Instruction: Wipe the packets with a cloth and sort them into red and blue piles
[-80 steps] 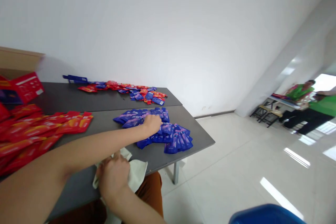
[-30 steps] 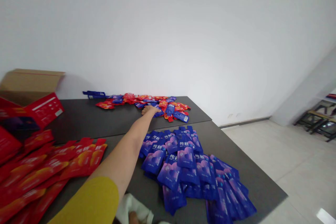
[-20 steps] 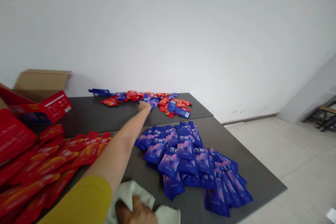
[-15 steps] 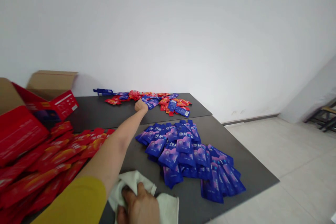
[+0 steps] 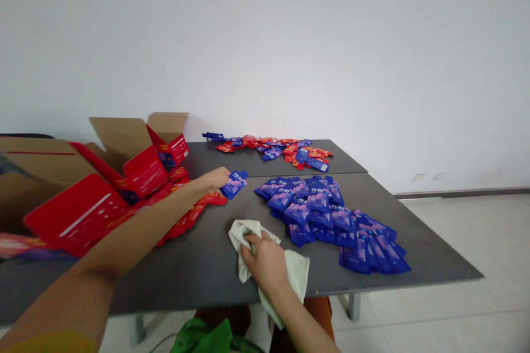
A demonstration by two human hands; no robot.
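My left hand is closed on a blue sachet, held just above the dark grey table between the red pile and the blue pile. My right hand grips a pale cloth that lies on the table near its front edge. A spread of blue sachets lies to the right of both hands. A mixed heap of red and blue sachets sits at the far end of the table by the wall.
Red sachets and open red cartons crowd the left side, with a brown cardboard box behind them. A white wall stands behind the table and a tiled floor lies to the right. Something green shows under the table's front edge.
My left arm has drawn back from the far mixed heap with a blue sachet in its fingers. My view has swung left and down, and my right hand stays on the cloth.
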